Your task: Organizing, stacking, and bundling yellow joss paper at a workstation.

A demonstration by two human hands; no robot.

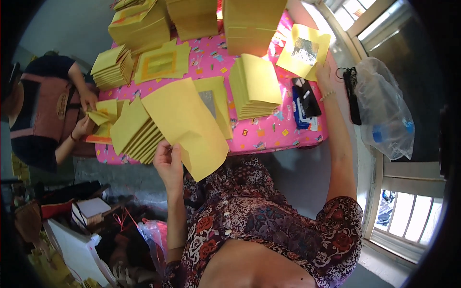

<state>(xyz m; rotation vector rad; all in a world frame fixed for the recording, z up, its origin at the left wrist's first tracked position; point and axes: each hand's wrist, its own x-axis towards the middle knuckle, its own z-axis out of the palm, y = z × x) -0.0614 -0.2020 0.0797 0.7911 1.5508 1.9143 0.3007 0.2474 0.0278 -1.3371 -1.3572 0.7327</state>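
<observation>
Sheet [188, 127] pinched in left hand [169, 161], near side of worktop [269, 140]; right hand [324, 76] at worktop's right, grip unclear; sheet bowed, plain yellow.

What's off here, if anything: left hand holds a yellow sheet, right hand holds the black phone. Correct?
No: the head view shows the right hand at the edge of a silver-patched sheet; the black phone lies nearby, unheld. The left hand does hold a yellow sheet.

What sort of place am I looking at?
Likely an indoor workroom, perhaps in a home: there are tall paper stacks, a pink patterned tablecloth and a barred window.
</observation>
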